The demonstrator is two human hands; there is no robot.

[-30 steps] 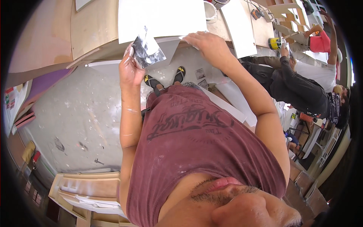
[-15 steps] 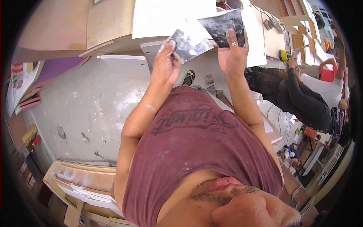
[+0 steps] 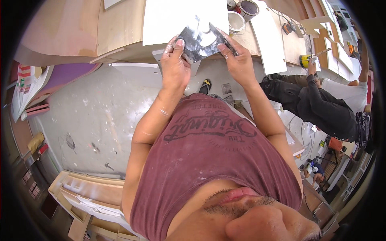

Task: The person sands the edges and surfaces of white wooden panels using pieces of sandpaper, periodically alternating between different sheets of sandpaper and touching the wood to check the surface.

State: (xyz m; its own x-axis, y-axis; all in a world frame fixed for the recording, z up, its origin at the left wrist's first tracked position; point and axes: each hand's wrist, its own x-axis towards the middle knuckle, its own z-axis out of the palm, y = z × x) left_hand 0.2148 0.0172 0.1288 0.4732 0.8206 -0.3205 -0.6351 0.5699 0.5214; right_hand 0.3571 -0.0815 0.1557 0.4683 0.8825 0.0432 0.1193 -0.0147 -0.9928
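Note:
Out in front of me, over the front edge of a white panel (image 3: pixel 165 22), both hands are closed on thin flat putty scrapers. My left hand (image 3: pixel 175 66) pinches a dark scraper (image 3: pixel 192 49) by its left side, thumb on top, with white putty (image 3: pixel 207 38) smeared on its face. My right hand (image 3: pixel 240 64) grips a second dark scraper (image 3: pixel 222 39), turned steeply so that little of its face shows. Its edge meets or overlaps the left scraper; whether they touch is hard to tell. White smears mark my fingers.
Right of the panel stand a white tub (image 3: pixel 236 23) and an open tin (image 3: pixel 248 9). A cordless drill (image 3: pixel 288 28) lies farther right. To my right a person in dark trousers (image 3: pixel 297 90) holds a yellow tin (image 3: pixel 304 61). Wooden frames (image 3: pixel 90 203) lie on the floor at lower left.
My right hand has come left and down, bringing its scraper from upright and apart to against or over the left one. The left scraper has tilted; the tub and tins now show.

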